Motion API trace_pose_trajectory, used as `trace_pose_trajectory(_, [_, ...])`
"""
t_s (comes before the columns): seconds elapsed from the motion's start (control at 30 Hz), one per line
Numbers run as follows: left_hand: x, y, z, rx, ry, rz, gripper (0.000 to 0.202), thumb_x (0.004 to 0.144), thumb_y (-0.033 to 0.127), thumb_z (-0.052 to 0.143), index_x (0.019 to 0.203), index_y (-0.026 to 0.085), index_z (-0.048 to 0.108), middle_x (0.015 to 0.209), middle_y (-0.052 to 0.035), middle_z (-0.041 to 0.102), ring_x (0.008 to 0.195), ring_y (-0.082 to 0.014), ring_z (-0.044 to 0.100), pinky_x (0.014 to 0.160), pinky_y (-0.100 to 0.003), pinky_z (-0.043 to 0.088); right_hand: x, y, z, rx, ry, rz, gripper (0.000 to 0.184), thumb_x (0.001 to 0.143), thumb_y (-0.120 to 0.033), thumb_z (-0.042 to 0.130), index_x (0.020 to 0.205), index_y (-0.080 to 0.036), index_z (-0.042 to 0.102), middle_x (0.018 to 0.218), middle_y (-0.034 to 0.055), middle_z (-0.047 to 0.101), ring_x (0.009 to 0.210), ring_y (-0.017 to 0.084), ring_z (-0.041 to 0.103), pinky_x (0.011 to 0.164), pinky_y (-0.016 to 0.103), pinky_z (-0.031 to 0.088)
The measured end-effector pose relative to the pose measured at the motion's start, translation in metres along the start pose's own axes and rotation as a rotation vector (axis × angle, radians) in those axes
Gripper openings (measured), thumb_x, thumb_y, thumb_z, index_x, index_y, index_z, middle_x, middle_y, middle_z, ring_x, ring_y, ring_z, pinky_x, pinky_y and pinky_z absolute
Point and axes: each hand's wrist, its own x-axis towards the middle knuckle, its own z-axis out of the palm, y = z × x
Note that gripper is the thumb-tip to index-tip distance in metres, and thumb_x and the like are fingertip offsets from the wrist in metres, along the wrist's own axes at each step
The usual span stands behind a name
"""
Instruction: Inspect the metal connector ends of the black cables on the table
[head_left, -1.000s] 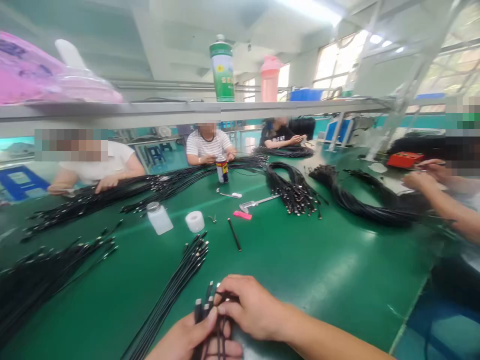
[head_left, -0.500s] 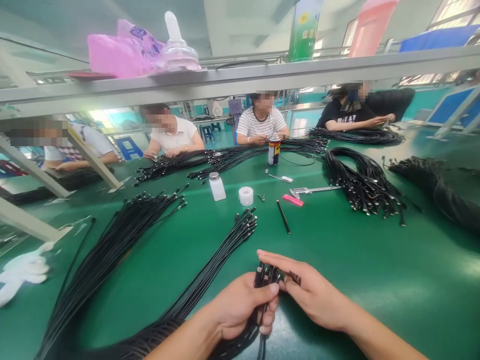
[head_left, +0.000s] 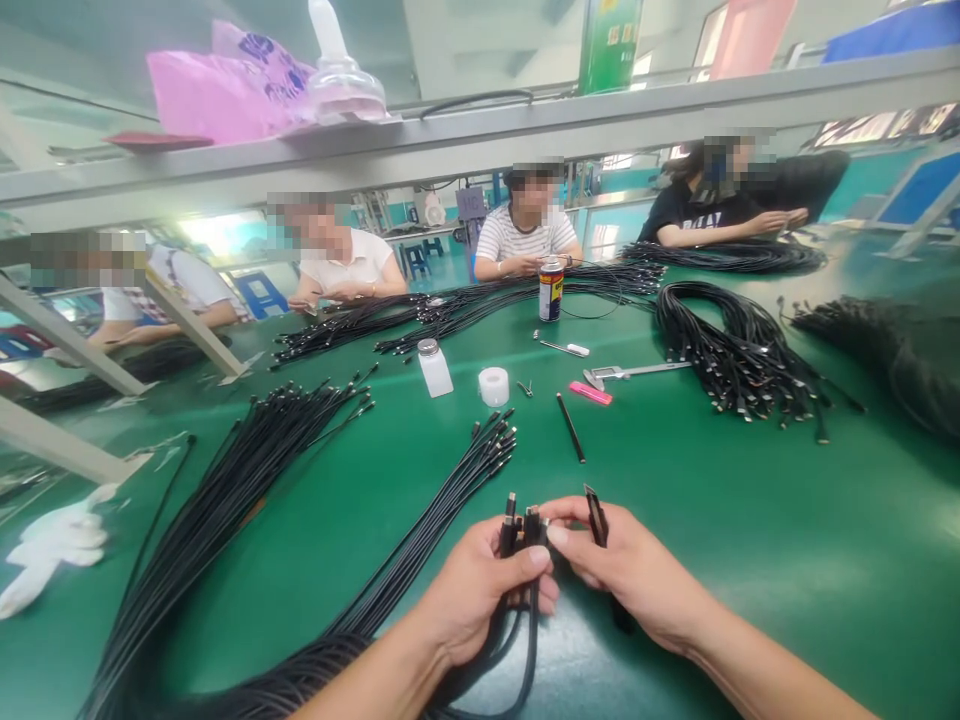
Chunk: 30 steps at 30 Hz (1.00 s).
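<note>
Left hand (head_left: 480,590) and right hand (head_left: 637,575) pinching thin black cables (head_left: 533,640) over a glossy green table (head_left: 780,590).
Left grip presses upright metal-tipped connectors (head_left: 521,527) between thumb and fingers; right grip pinches one flat black plug (head_left: 596,515). A loosened grip could drop them into the long black cable bundle (head_left: 427,565) alongside, tangling them.

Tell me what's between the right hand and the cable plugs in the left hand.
Nothing visible. The right hand, pinching a black plug, sits right beside the cable plugs held in the left hand.
</note>
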Motion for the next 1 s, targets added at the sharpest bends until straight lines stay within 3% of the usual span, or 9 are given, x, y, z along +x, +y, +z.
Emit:
trace_pose_trajectory(0.23, [-0.002, -0.001, 0.004, -0.006, 0.055, 0.04, 0.044, 0.068, 0.033, 0.087, 0.096, 0.008, 0.064, 0.073, -0.0068, 0.065, 0.06, -0.0142, 0.062, 0.06, -0.029, 0.055, 0.0, 0.003, 0.001, 0.032, -0.021, -0.001, 0.036, 0.082, -0.048, 0.071, 0.094, -0.014, 0.068, 0.059, -0.0057, 0.045, 0.054, 0.009, 0.03, 0.052, 0.023, 0.023])
trace_pose_trajectory(0.37, [-0.002, -0.002, 0.004, -0.013, 0.1, 0.045, 0.042, 0.068, 0.028, 0.087, 0.097, 0.009, 0.063, 0.079, -0.007, 0.065, 0.061, -0.0144, 0.063, 0.06, -0.029, 0.056, 0.0, 0.003, 0.0, 0.022, 0.005, -0.005, 0.036, 0.082, -0.047, 0.072, 0.092, -0.014, 0.066, 0.063, -0.0039, 0.05, 0.057, 0.009, 0.035, 0.055, 0.023, 0.027])
trace_pose_trajectory(0.57, [-0.005, 0.0, 0.005, -0.008, 0.004, 0.087, 0.035, 0.076, 0.03, 0.081, 0.094, 0.01, 0.059, 0.075, -0.0069, 0.065, 0.059, -0.0156, 0.064, 0.059, -0.028, 0.053, -0.001, 0.005, 0.004, 0.033, 0.031, -0.035, 0.033, 0.082, -0.045, 0.072, 0.08, -0.017, 0.055, 0.062, -0.003, 0.056, 0.058, 0.011, 0.048, 0.059, 0.025, 0.035])
trace_pose_trajectory(0.73, [-0.007, 0.003, 0.007, -0.024, -0.035, 0.088, 0.034, 0.076, 0.029, 0.081, 0.092, 0.01, 0.057, 0.075, -0.0064, 0.064, 0.057, -0.0151, 0.064, 0.055, -0.025, 0.05, 0.0, 0.01, 0.007, 0.072, 0.009, -0.062, 0.032, 0.084, -0.045, 0.071, 0.081, -0.018, 0.054, 0.062, -0.0011, 0.06, 0.058, 0.014, 0.056, 0.06, 0.027, 0.04])
trace_pose_trajectory(1.0, [-0.006, 0.002, 0.006, -0.02, -0.021, 0.069, 0.036, 0.077, 0.03, 0.08, 0.096, 0.009, 0.058, 0.074, -0.0073, 0.065, 0.059, -0.0155, 0.065, 0.058, -0.026, 0.053, -0.001, 0.007, 0.006, 0.077, 0.001, -0.049, 0.032, 0.08, -0.042, 0.075, 0.083, -0.017, 0.056, 0.06, -0.0042, 0.057, 0.056, 0.01, 0.049, 0.057, 0.022, 0.037])
